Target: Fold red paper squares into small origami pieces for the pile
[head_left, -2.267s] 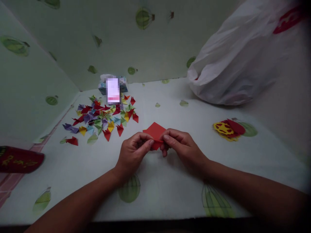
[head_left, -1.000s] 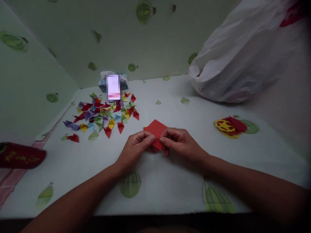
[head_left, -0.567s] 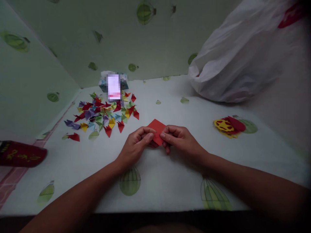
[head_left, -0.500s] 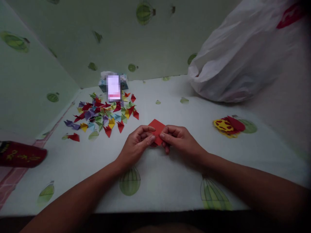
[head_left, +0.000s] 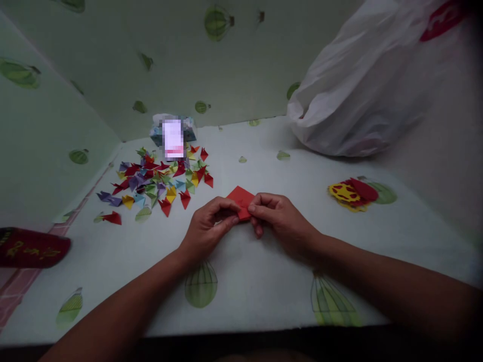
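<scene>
Near the middle of the table, a small red sheet of folding paper (head_left: 240, 195) is held between both hands, one corner pointing away from me. My left hand (head_left: 211, 223) pinches its left lower edge between thumb and fingers. On the other side, my right hand (head_left: 281, 216) grips the right edge with thumb and index finger. The bottom of the paper looks folded up, though fingertips partly cover it. Beyond my left hand lies a pile of folded paper pieces (head_left: 162, 188) in red, yellow, green, blue and purple.
A tissue box (head_left: 191, 129) stands at the back, with a lit, blurred phone screen (head_left: 172, 138) before it. Yellow and red paper cutouts (head_left: 349, 193) lie to the right. A large white plastic bag (head_left: 350, 110) fills the back right. A dark red cylinder (head_left: 35, 247) lies at the left.
The lower part of the red paper has been folded upward, so its bottom corner no longer shows. Both hands stay at its edges. The view has shifted slightly.
</scene>
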`<state>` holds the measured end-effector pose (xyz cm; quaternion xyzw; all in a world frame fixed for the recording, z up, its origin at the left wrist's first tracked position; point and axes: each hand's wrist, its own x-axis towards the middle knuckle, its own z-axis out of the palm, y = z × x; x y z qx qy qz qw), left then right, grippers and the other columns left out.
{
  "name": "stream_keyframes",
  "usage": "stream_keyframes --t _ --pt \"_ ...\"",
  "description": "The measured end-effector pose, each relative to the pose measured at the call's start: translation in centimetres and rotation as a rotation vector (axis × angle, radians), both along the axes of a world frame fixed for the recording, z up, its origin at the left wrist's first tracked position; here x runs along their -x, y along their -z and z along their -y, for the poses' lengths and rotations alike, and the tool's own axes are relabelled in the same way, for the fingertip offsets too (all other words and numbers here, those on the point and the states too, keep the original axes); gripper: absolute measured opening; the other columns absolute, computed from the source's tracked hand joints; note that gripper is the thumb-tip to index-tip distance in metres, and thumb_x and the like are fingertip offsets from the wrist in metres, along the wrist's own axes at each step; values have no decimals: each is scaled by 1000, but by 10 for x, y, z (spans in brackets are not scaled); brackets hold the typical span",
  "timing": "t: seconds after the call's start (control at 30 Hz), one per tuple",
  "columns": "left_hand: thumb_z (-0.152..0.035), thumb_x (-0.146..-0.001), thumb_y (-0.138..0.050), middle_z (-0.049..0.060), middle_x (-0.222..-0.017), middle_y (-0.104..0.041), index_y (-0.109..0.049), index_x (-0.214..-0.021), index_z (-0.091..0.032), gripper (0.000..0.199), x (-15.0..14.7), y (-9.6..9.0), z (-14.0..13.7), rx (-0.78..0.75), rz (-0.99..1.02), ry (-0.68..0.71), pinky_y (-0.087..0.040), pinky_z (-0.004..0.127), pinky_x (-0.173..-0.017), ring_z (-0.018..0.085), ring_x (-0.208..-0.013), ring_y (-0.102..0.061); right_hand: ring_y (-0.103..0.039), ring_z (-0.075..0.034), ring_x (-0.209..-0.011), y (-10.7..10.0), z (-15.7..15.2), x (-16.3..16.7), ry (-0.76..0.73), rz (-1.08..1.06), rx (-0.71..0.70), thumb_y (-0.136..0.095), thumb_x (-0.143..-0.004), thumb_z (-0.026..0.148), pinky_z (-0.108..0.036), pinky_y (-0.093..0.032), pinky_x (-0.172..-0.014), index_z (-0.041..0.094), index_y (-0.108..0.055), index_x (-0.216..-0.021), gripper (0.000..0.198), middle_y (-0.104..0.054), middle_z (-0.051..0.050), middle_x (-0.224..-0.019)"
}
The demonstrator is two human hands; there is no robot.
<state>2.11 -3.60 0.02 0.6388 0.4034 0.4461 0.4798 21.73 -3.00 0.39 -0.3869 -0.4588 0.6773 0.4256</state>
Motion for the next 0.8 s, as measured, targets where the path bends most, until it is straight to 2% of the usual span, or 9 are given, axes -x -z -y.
stream_keyframes --t 0.23,0.63,0.8 --pt "-26 -88 -75 4 -93 -70 -74 -90 -22 4 1 -1 1 -77 -79 -47 -54 29 -83 17 -90 -68 -53 -9 -49 -1 5 3 -19 -24 14 -75 -82 33 -23 -45 -51 18 -60 -69 25 -59 4 -56" --pt "-25 -87 -73 5 -92 -71 -74 -88 -21 5 -2 -4 2 -87 -94 -49 -55 30 -82 18 -88 -68 -56 -9 -50 2 5 4 -16 -40 13 -74 -83 34 -25 -47 -54 18 -59 -71 25 -62 3 -62" --pt "-23 -82 -76 3 -83 -69 -70 -80 -18 8 -5 -6 4 27 -24 -88 -53 27 -72 15 -78 -65 -56 -9 -50 2 5 5 -17 -39 19 -74 -81 31 -25 -46 -53 18 -60 -69 23 -62 3 -62"
